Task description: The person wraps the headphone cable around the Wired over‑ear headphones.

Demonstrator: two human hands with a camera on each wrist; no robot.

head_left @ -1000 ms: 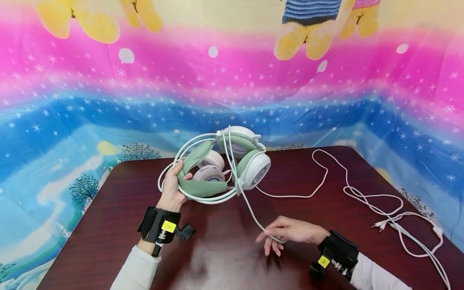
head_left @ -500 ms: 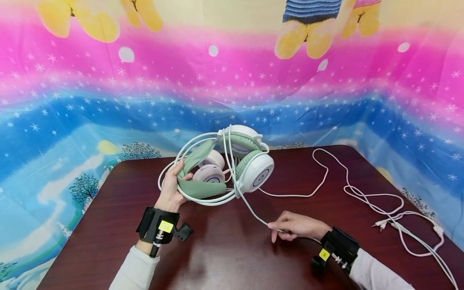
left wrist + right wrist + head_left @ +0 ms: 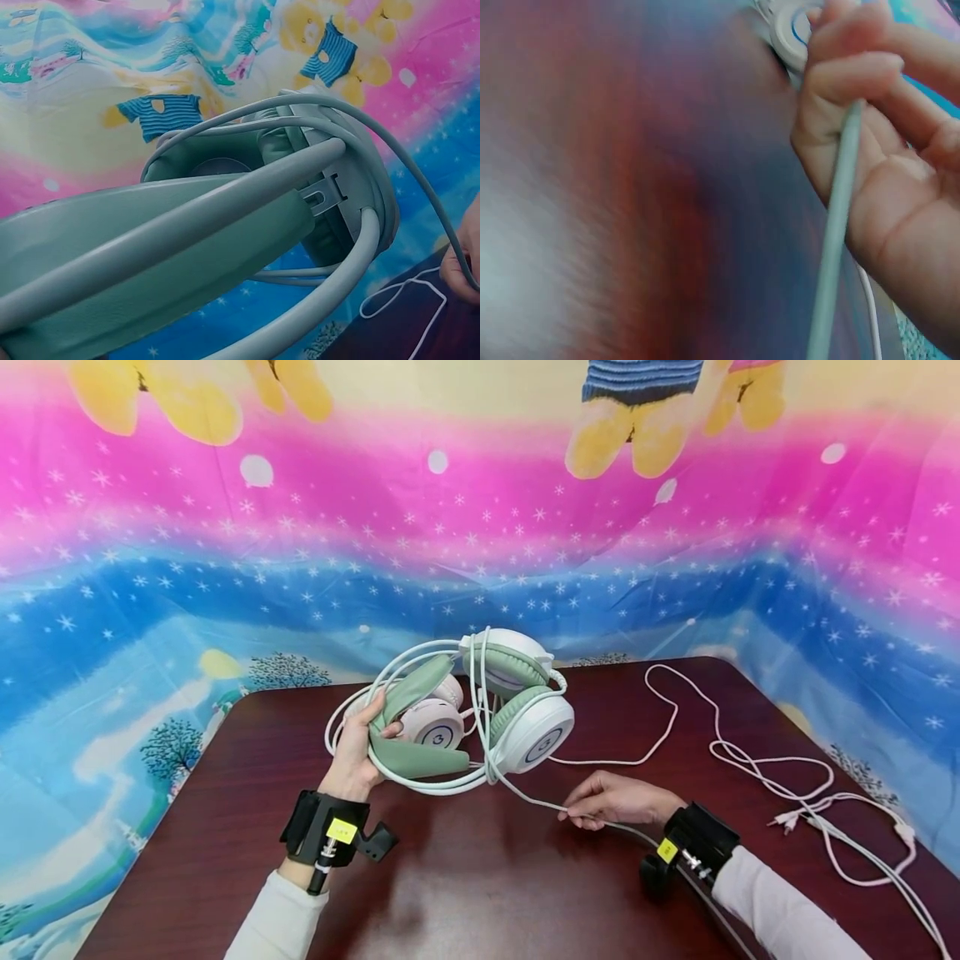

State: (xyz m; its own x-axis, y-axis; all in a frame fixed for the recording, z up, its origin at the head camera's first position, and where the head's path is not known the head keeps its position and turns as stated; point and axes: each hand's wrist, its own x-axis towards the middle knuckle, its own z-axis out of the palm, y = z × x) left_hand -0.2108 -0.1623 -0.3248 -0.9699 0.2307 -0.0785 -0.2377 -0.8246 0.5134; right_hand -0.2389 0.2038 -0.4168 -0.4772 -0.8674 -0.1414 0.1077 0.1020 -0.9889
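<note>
My left hand (image 3: pixel 356 756) grips the headband of white-and-green headphones (image 3: pixel 536 735), holding them above the table. Their ear cups point right, and white cable is looped around the band and cups. From the lower ear cup, the cable (image 3: pixel 836 202) runs to my right hand (image 3: pixel 618 797), whose thumb and fingers pinch it just right of the headphones. The cable's tail passes beneath the right wrist toward the near edge. In the left wrist view, the green headband pad (image 3: pixel 172 262) and looped cable fill the middle. Behind the held pair, partly hidden, are pale pinkish headphones (image 3: pixel 435 725).
A second white cord (image 3: pixel 780 764) snakes over the right side of the dark red table (image 3: pixel 465 893), with loose plugs (image 3: pixel 787 820) at one end. Patterned cloth (image 3: pixel 480 527) hangs behind and along both sides.
My right hand has gone from loosely spread fingers at the cable to pinching it, and has moved right and away from me. The ear cups have shifted slightly right and down.
</note>
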